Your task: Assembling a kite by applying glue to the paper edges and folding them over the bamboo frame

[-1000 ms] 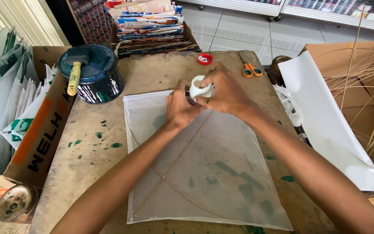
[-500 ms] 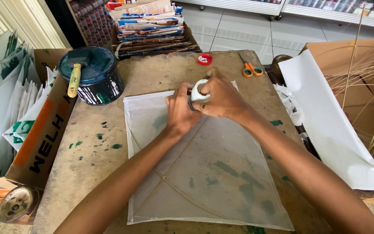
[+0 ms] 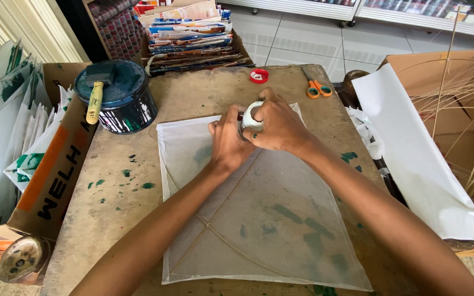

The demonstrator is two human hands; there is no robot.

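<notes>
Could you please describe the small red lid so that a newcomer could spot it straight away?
Start at the worn wooden table and look to its far edge, below the stack of magazines. The small round red plastic lid lies flat there, left of the orange-handled scissors; it is the only red thing on the tabletop.
</notes>
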